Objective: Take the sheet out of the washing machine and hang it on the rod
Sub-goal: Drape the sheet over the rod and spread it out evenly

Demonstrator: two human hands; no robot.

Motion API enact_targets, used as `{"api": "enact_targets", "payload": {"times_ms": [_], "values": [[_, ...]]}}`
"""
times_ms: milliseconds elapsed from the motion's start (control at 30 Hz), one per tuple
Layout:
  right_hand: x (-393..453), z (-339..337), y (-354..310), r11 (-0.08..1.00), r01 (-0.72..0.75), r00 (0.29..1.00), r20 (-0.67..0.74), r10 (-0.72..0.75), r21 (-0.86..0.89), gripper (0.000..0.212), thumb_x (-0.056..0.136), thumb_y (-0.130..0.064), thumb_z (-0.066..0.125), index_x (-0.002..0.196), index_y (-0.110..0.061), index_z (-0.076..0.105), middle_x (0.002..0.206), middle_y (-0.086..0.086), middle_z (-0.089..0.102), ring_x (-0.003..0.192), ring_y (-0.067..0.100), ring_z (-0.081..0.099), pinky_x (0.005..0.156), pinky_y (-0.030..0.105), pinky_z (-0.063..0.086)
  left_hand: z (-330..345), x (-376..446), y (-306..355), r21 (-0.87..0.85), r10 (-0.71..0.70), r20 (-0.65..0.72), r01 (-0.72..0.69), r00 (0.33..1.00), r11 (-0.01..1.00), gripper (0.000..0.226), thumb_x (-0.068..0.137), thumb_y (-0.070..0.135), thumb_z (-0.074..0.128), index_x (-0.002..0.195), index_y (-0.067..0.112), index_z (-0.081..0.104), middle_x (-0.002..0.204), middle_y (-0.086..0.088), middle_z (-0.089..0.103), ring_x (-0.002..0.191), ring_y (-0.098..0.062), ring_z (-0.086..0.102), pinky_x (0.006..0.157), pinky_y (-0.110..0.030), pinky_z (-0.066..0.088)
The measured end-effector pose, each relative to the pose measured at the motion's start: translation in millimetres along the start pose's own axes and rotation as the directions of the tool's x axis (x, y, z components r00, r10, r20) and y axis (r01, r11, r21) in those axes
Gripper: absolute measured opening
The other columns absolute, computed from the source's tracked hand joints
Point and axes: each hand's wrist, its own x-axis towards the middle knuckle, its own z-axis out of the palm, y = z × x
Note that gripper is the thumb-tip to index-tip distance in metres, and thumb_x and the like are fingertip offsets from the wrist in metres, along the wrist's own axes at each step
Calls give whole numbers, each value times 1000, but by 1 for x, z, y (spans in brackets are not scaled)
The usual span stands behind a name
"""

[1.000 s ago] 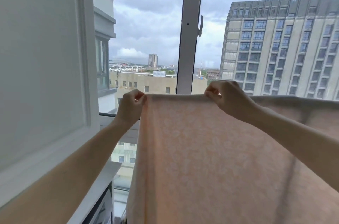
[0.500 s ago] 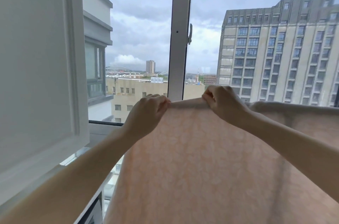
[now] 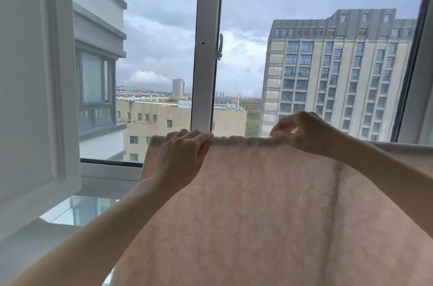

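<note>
Left hand (image 3: pixel 180 157) and right hand (image 3: pixel 307 133) both pinch the top fold of the pale peach patterned sheet (image 3: pixel 257 215); it hangs down near, white window frame (image 3: pixel 206 51) just beyond.

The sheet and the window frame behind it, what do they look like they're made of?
Sheet: thin woven fabric, likely cotton, matte peach with a faint pale print; daylight glows through it and its top edge puckers. Window frame: smooth white painted metal or plastic, with a slight sheen; I cannot tell which.

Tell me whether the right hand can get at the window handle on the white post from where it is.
Probably yes: the right hand pinches the sheet just below the window handle, nothing between them, but it must release first.
</note>
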Motion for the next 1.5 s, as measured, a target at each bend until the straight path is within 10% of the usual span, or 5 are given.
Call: {"api": "enact_targets", "payload": {"times_ms": [200, 367, 1000, 1267, 1500], "values": [[-8, -2, 13, 1000, 21, 998, -62, -20, 12, 10, 86, -22, 70, 90, -16, 77, 82, -10, 72, 72, -8, 60, 68, 4, 41, 7, 5, 11, 40, 26, 3, -26, 1000, 999, 45, 99, 43, 31, 111, 23, 69, 96, 10, 71, 83, -20, 65, 81, -37, 47], [-8, -9, 24, 986, -72, 964, -241, 108, 153, 11, 90, -19, 64, 87, -14, 74, 84, 3, 72, 81, 15, 65, 82, 34, 52, 15, 6, 36, 158, 9, 11, -10, 1000, 987, 39, 101, 41, 34, 114, 22, 66, 100, 4, 71, 85, -26, 63, 83, -41, 45], [-21, -14, 55, 998, -27, 969, -242, 39, 52, 10, 87, -19, 66, 85, -16, 75, 79, -4, 72, 75, 7, 62, 70, 14, 45, 72, 31, 133, 118, 139, -106, -127, 985, 985, 43, 97, 45, 41, 122, 19, 64, 106, 4, 70, 84, -23, 63, 80, -41, 46], [-27, -27, 75, 1000, 1, 991, -137, 3, 29, 21, 92, -26, 60, 86, -11, 74, 82, 5, 73, 79, 16, 66, 79, 35, 52, 60, 39, 126, 160, 136, 57, -144, 989, 977, 51, 93, 62, 30, 121, 31, 59, 106, 11, 70, 85, -23, 66, 77, -41, 45], [-37, -45, 92, 965, -64, 997, -25, 73, 253, 7, 85, -22, 70, 86, -18, 76, 80, -10, 73, 75, -3, 67, 73, 14, 52, 44, 37, 118, 157, 153, 140, -175, 978, 972, 60, 90, 70, 24, 129, 35, 53, 113, 13, 68, 89, -22, 67, 81, -44, 50]]}}
